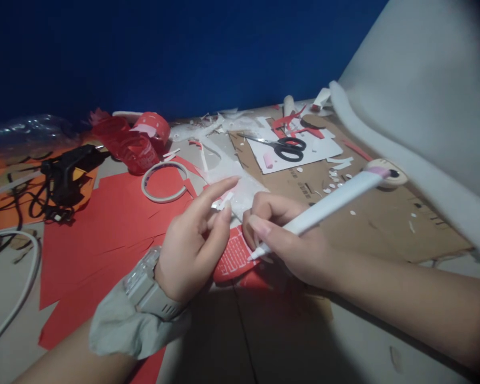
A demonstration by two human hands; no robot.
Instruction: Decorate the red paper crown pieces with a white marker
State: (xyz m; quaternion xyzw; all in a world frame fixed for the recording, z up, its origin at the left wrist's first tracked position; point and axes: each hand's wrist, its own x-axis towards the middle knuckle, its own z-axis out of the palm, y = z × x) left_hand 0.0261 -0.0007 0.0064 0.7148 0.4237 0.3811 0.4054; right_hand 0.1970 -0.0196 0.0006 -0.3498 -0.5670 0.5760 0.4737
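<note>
My right hand (292,234) is closed around a thick white marker pen (328,202) with a round cartoon-animal top. The pen's tip touches a small red paper piece (236,253) with a rounded lower edge, which bears rows of white lines. My left hand (200,229) is beside the piece's left edge, its index finger stretched out and its thumb apart from it. The other left fingers are curled and partly hidden. On the left wrist are a pale watch (152,285) and a pale scrunchie (124,320).
Red paper sheets (116,213) lie at left under a tape roll (165,182). Further left is a black glue gun (70,165). Black-handled scissors (288,148) rest on white paper over cardboard (384,218). Red ribbon rolls (140,152) and paper scraps lie near the blue wall (164,53).
</note>
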